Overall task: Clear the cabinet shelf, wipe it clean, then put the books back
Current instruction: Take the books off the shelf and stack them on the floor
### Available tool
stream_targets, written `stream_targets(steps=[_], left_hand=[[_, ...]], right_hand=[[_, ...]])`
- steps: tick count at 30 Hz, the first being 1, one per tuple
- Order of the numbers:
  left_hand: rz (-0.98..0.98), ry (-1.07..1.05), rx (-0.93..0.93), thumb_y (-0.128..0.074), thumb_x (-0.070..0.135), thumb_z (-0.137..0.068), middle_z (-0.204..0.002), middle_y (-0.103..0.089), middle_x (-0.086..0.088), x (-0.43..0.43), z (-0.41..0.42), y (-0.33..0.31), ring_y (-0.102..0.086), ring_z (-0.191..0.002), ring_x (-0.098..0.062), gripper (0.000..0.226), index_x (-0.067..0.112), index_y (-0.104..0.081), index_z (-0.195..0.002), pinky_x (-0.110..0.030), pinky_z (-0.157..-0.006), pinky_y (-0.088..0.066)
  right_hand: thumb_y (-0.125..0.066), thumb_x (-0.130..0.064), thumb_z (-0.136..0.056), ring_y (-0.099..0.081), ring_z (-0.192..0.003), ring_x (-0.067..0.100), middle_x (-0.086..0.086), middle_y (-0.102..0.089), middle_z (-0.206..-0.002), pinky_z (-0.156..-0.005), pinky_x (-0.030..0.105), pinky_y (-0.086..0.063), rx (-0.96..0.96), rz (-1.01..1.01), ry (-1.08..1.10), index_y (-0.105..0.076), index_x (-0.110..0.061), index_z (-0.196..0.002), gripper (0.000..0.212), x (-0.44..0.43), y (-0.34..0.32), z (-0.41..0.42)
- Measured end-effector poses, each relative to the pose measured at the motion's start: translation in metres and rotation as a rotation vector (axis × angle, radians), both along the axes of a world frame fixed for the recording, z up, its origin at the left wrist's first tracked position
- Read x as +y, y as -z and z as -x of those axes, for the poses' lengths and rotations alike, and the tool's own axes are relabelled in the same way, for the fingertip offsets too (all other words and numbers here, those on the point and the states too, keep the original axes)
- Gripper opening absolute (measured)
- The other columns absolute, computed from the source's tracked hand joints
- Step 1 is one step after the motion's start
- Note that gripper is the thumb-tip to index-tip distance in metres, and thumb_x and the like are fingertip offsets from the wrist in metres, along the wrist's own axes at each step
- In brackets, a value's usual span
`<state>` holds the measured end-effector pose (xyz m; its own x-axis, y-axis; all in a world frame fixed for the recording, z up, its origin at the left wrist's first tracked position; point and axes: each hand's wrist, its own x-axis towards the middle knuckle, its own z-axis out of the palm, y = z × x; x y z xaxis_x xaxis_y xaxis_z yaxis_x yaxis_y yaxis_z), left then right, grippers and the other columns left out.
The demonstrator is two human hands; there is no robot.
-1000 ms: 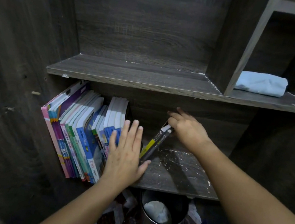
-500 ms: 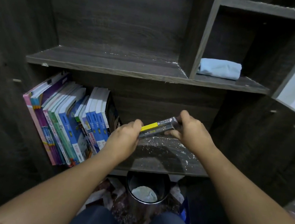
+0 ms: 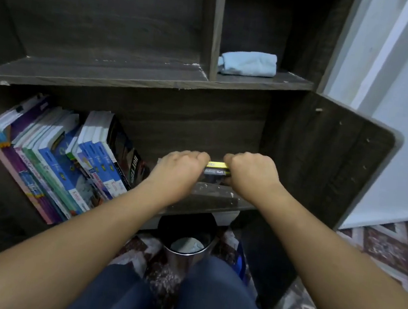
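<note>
- My left grip (image 3: 180, 169), a bare hand, is curled tight round the left end of a thin book (image 3: 218, 169); the fingers are folded under and out of sight.
- My right grip (image 3: 252, 173) is curled the same way round the book's right end, knuckles up.
- The book lies level between the two grips, spine toward the camera, over the right part of the lower shelf (image 3: 218, 199). I cannot tell whether it touches the board.
- Spine markings: a yellow strip on top, and a grey strip below it with "SPM" in white. The word after it is too blurred to read.
- A row of books (image 3: 68, 163) stands at the left of the same shelf, leaning left, just beside the left grip.
- The row's rightmost book is a black book (image 3: 133, 163) with white capitals beginning "HOT". Several blue spines carry a word that looks like "Kimia"; the other titles are illegible.
- The lower shelf's bare part is flecked with white specks.
- The upper shelf (image 3: 104, 75) has a folded pale blue cloth (image 3: 247, 63) in its right compartment, past the upright divider.
- The cabinet door (image 3: 337, 170) stands open on the right.
- A round metal bin (image 3: 188, 232) sits on the floor below the lower shelf, with something pale inside.
- A patterned rug (image 3: 391, 249) covers the floor at right.
</note>
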<state>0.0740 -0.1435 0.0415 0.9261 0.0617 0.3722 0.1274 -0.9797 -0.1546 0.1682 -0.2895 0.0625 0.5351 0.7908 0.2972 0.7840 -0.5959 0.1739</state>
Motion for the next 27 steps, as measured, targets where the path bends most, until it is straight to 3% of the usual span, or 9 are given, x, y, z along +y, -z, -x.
stream_targets(steps=[3,6,13,19,27], left_hand=[[-0.051,0.009,0.032,-0.059,0.043,-0.090,-0.105,-0.061,-0.001,-0.024,-0.008,-0.003,-0.060,-0.098,-0.024,0.033,0.016,-0.049,-0.106,-0.036,-0.080,-0.043],[-0.060,0.084,0.117,-0.053,0.050,-0.091,-0.110,-0.060,-0.003,-0.060,-0.021,0.005,-0.058,-0.104,-0.026,0.040,0.015,-0.048,-0.108,-0.035,-0.084,-0.039],[0.105,0.365,0.291,-0.054,0.042,-0.093,-0.113,-0.060,-0.007,-0.156,-0.044,0.037,-0.055,-0.107,-0.027,0.034,0.013,-0.048,-0.109,-0.032,-0.090,-0.032],[0.087,0.475,0.373,-0.054,0.043,-0.094,-0.114,-0.058,-0.005,-0.223,-0.063,0.069,-0.054,-0.105,-0.025,0.034,0.015,-0.047,-0.113,-0.035,-0.088,-0.037],[0.162,0.541,0.627,-0.060,0.023,-0.093,-0.117,-0.055,-0.006,-0.288,-0.095,0.118,-0.055,-0.106,-0.026,0.025,0.014,-0.050,-0.115,-0.038,-0.084,-0.047]], right_hand=[[-0.062,-0.040,-0.089,-0.063,-0.091,0.028,0.004,-0.064,-0.102,-0.064,0.032,-0.038,0.117,0.031,0.102,-0.057,-0.021,-0.110,0.029,-0.036,0.004,0.002],[-0.064,-0.037,-0.087,-0.063,-0.095,0.028,0.006,-0.063,-0.107,-0.065,0.032,-0.039,0.178,0.066,0.202,-0.059,-0.018,-0.113,0.033,-0.075,0.010,0.004],[-0.077,-0.035,-0.075,-0.055,-0.074,0.023,0.000,-0.052,-0.080,-0.065,0.032,-0.048,0.427,0.232,0.379,-0.063,-0.016,-0.105,0.038,-0.162,0.033,0.003],[-0.066,-0.029,-0.085,-0.057,-0.078,0.022,0.003,-0.059,-0.088,-0.067,0.029,-0.045,0.646,0.324,0.419,-0.059,-0.017,-0.097,0.018,-0.235,0.060,-0.001],[-0.055,-0.008,-0.088,-0.058,-0.083,0.025,0.010,-0.063,-0.106,-0.068,0.034,-0.050,0.816,0.299,0.591,-0.059,-0.011,-0.114,0.026,-0.320,0.158,-0.007]])
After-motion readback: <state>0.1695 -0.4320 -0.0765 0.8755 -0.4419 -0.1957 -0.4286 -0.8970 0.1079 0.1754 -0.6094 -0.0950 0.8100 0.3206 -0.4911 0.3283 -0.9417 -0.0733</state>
